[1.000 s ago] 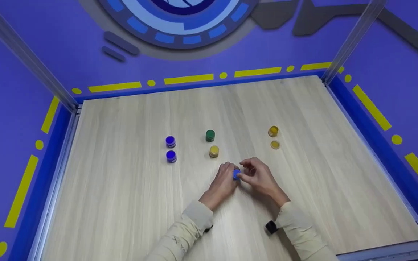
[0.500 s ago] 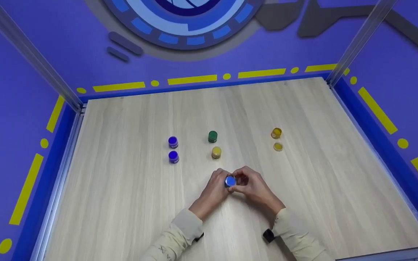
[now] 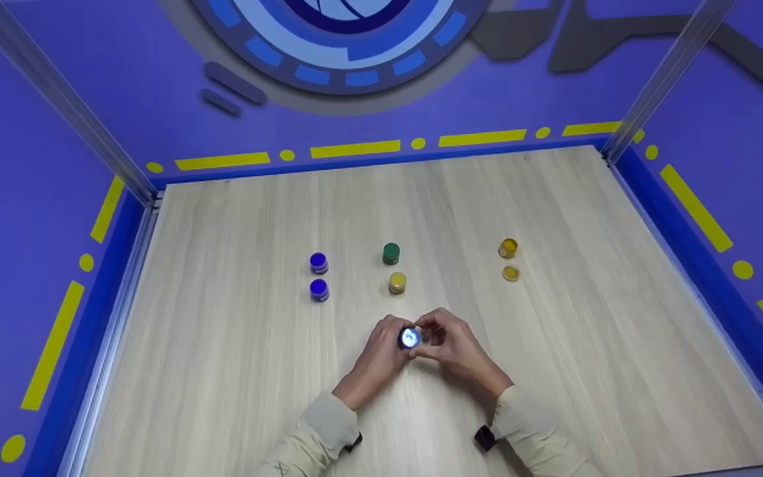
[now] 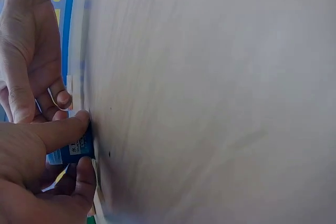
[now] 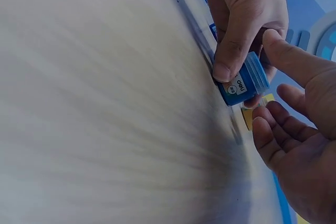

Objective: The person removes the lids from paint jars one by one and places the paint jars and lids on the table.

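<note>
My left hand (image 3: 381, 348) grips a small blue paint jar (image 5: 239, 87) between thumb and fingers. Its translucent blue lid (image 5: 257, 74) is on, and glare whitens the top in the head view. The jar is close to the wooden tabletop; whether it touches is unclear. Beside the lid, my right hand (image 3: 454, 344) has its thumb and fingers bent loosely around it. In the right wrist view, a gap shows between those fingertips and the lid. Part of the jar is hidden behind the left thumb (image 4: 65, 129).
Two violet-blue jars (image 3: 318, 290) stand to the left. Beyond my hands are a green jar (image 3: 391, 253) and a yellow jar (image 3: 397, 283). Farther right, an apparently uncapped yellow jar (image 3: 508, 248) has a yellow lid (image 3: 510, 273) before it. Blue walls (image 3: 381, 122) enclose the table.
Both hands have carried the blue jar left and nearer the body, turning its top toward the head camera. The right fingers have shifted about the lid. The other jars have stayed put.
</note>
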A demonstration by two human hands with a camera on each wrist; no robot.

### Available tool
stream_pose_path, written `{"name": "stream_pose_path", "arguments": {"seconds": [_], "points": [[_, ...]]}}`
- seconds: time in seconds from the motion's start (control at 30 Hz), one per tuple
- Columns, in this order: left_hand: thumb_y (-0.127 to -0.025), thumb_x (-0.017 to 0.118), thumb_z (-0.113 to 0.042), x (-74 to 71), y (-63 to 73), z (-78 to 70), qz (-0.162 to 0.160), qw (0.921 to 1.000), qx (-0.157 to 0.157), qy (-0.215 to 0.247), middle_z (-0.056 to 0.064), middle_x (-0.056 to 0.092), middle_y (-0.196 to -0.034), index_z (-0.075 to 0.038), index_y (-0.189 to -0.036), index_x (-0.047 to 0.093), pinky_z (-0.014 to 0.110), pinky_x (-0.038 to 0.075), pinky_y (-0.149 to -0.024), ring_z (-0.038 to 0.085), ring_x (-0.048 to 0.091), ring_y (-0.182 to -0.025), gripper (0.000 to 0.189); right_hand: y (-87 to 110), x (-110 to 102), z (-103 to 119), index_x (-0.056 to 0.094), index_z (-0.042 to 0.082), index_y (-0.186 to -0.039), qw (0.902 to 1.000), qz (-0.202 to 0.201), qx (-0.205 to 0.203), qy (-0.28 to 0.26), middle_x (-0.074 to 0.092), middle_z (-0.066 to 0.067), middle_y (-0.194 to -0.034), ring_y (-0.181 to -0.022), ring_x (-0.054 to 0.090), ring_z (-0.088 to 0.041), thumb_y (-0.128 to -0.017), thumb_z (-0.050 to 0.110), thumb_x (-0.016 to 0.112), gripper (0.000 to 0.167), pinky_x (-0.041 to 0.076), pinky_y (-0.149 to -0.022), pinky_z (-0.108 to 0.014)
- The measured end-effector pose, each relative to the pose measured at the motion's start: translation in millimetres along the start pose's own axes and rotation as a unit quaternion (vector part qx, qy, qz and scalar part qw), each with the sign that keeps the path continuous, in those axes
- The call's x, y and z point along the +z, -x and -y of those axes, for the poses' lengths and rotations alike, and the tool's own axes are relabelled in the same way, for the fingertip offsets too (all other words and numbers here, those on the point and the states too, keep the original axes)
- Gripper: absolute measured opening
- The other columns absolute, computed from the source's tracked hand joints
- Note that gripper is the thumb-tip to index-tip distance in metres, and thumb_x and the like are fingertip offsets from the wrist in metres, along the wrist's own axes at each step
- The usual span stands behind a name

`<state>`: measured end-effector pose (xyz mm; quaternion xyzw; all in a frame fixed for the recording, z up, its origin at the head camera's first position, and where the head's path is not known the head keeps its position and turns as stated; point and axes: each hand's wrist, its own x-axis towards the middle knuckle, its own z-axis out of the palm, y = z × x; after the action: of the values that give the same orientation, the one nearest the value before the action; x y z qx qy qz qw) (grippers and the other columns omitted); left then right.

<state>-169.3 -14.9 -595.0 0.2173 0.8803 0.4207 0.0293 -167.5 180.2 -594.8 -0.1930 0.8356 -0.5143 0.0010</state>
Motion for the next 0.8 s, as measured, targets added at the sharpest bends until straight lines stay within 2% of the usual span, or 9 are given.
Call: {"name": "stream_pose_path", "arguments": {"seconds": [0.27,0.5,0.67,0.8], "points": [[-0.082,0.083,-0.003,-3.7,5.6,4.1,0.0,1.0,-0.004,-0.009,0.009,0.061,-0.106,0.0,-0.109,0.064,0.038,0.049,-0.096,0.023,0.059,-0.104,0.034,-1.9,5,3,0.068,0.002,-0.112,0.9998,0.013,-0.011,-0.009,0.067,-0.01,-0.102,-0.087,0.063,-0.026,-0.076,0.022,0.092,0.047,0.055,-0.074,-0.036],[-0.083,0.083,-0.005,-4.6,4.2,5.5,0.012,0.9996,-0.024,-0.008,0.009,0.061,-0.105,0.001,-0.11,0.064,0.039,0.049,-0.095,0.022,0.058,-0.102,0.033,-4.1,8,4,0.068,0.007,-0.111,0.9996,0.027,-0.008,-0.008,0.066,-0.009,-0.103,-0.086,0.06,-0.022,-0.077,0.022,0.092,0.045,0.05,-0.073,-0.03],[-0.082,0.084,-0.006,-5.0,2.9,7.0,0.015,0.9996,-0.017,-0.014,0.009,0.062,-0.104,-0.001,-0.111,0.065,0.037,0.049,-0.094,0.022,0.059,-0.101,0.035,-4.5,10,4,0.067,0.007,-0.11,0.9994,0.033,-0.004,-0.001,0.066,-0.011,-0.101,-0.086,0.058,-0.018,-0.077,0.023,0.092,0.044,0.048,-0.073,-0.025],[-0.083,0.085,-0.009,-5.5,2.7,7.1,0.018,0.9995,-0.022,-0.013,0.008,0.061,-0.103,-0.001,-0.111,0.065,0.038,0.049,-0.095,0.022,0.059,-0.102,0.035,-5.6,11,2,0.067,0.007,-0.108,0.9993,0.036,0.008,0.005,0.065,-0.007,-0.099,-0.086,0.057,-0.016,-0.077,0.021,0.092,0.043,0.048,-0.074,-0.025]]}}
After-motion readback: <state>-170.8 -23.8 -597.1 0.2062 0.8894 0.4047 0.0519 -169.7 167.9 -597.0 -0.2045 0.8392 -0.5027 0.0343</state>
